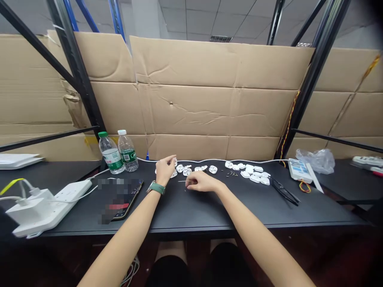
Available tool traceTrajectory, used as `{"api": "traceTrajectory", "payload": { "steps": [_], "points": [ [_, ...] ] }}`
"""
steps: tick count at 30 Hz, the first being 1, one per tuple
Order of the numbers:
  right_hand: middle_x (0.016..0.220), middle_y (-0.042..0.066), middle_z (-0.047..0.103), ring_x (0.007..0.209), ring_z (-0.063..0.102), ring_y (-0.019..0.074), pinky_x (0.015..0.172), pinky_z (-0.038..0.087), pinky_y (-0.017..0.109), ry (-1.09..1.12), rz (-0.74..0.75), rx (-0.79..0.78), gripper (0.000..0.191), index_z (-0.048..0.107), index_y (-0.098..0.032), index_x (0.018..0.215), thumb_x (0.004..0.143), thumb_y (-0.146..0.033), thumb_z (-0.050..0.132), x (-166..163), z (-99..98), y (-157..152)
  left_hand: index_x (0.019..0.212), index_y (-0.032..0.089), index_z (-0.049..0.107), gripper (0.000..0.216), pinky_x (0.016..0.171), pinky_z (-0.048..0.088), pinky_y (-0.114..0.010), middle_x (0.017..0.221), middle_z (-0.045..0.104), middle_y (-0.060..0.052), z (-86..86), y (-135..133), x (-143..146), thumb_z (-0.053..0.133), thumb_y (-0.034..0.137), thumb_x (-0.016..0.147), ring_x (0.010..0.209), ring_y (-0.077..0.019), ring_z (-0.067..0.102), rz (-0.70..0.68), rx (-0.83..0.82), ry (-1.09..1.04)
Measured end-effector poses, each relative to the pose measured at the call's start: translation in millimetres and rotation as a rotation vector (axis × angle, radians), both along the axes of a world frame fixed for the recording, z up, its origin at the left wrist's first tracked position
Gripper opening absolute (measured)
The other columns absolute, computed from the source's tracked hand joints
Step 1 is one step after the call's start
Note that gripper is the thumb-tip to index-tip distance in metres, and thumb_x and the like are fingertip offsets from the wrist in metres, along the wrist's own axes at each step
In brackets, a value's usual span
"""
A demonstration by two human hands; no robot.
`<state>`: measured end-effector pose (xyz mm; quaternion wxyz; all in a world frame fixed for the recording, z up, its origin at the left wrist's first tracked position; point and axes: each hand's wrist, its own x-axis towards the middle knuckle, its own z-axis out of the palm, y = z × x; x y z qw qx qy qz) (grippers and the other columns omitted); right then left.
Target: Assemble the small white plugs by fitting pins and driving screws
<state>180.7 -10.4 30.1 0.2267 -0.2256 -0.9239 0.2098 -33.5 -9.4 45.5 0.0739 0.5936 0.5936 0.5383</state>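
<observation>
My left hand [164, 170], with a green-strapped watch [156, 187] at its wrist, is closed over the row of small round white plastic parts [180, 168]. Its fingers hide whatever they pinch. To its right, my right hand [202, 181] is closed low over the table, fingers curled. A thin light-coloured rod [181, 181] sticks out of it to the left; its kind is too small to make out. More white parts [213, 169] lie just beyond the right hand. Several tiny metal pieces, perhaps screws [232, 174], are scattered farther right, beside a group of white plastic covers [255, 178].
Two water bottles [113, 155] and a phone [128, 201] stand or lie left of my arms, near a white power strip [56, 209]. Black-framed glasses [284, 191], a white box [300, 171] and a plastic bag [317, 160] are on the right. Cardboard [203, 103] walls the back.
</observation>
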Motion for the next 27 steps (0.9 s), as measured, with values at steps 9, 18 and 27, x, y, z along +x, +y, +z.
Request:
{"api": "traceTrajectory", "payload": {
  "steps": [9, 18, 27],
  "points": [
    [0.084, 0.002, 0.072, 0.077, 0.062, 0.0158, 0.070, 0.043, 0.024, -0.147, -0.031, 0.202, 0.008, 0.076, -0.021, 0.084, 0.085, -0.015, 0.071, -15, 0.3, -12, 0.119, 0.013, 0.072, 0.040, 0.072, 0.065, -0.034, 0.110, 0.075, -0.012, -9.0, 6, 7, 0.064, 0.039, 0.090, 0.083, -0.0216, 0.076, -0.378, -0.230, -0.472],
    [0.092, 0.003, 0.074, 0.083, 0.066, 0.0161, 0.076, 0.046, 0.026, 0.140, -0.212, 0.155, 0.015, 0.071, -0.020, 0.094, 0.091, -0.012, 0.058, -8, 3.7, -4, 0.123, 0.011, 0.068, 0.045, 0.079, 0.063, -0.041, 0.118, 0.073, -0.017, -1.9, -5, 10, 0.059, 0.040, 0.090, 0.085, -0.0265, 0.076, -0.580, -0.365, -0.560],
    [0.095, 0.005, 0.076, 0.091, 0.069, 0.0188, 0.086, 0.049, 0.031, 0.359, -0.419, 0.176, 0.014, 0.074, -0.020, 0.096, 0.086, -0.018, 0.065, 3, 1.4, 19, 0.130, 0.018, 0.065, 0.062, 0.082, 0.064, -0.040, 0.112, 0.075, -0.013, -7.0, -10, 25, 0.081, 0.038, 0.074, 0.098, -0.0265, 0.074, -0.731, -0.435, -0.305]
  ]
}}
